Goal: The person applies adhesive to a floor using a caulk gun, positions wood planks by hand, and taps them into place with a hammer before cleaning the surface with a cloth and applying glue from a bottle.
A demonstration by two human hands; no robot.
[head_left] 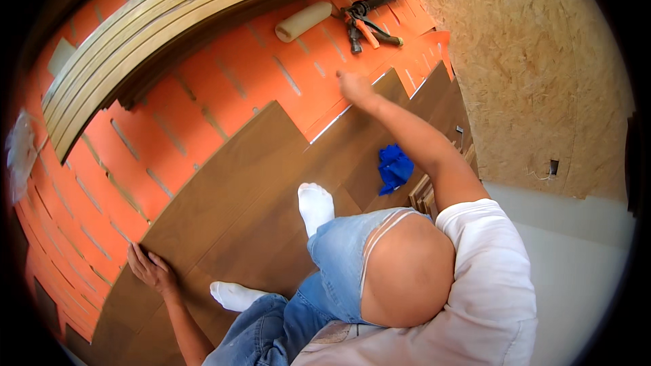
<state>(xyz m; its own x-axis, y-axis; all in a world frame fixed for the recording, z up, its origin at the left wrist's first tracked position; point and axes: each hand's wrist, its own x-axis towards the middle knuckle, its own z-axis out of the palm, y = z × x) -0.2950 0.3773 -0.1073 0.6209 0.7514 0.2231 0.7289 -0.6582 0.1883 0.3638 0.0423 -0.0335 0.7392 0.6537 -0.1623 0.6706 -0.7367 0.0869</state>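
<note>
My left hand [152, 270] lies on the outer edge of a brown wood floor plank [224, 176], its fingers stretched over the rim toward the orange underlayment [163, 122]. Reaching out ahead, my right hand [357, 89] is over the underlayment beside the end of another plank [380, 105]. Its fingers are curled in, with one fingertip poking forward; whatever they may hold is too small to make out. Beyond that hand lie a caulking gun [366, 17] with an orange handle and a pale cylindrical roll [305, 22]. A hammer-like black head [355, 44] shows next to the gun.
A stack of long wood planks [203, 10] spans the upper left. A blue cloth [395, 168] sits on the laid boards, near short wood pieces [424, 195] by my right arm. Clear plastic [22, 152] lies far left. A chipboard wall [529, 61] stands at right.
</note>
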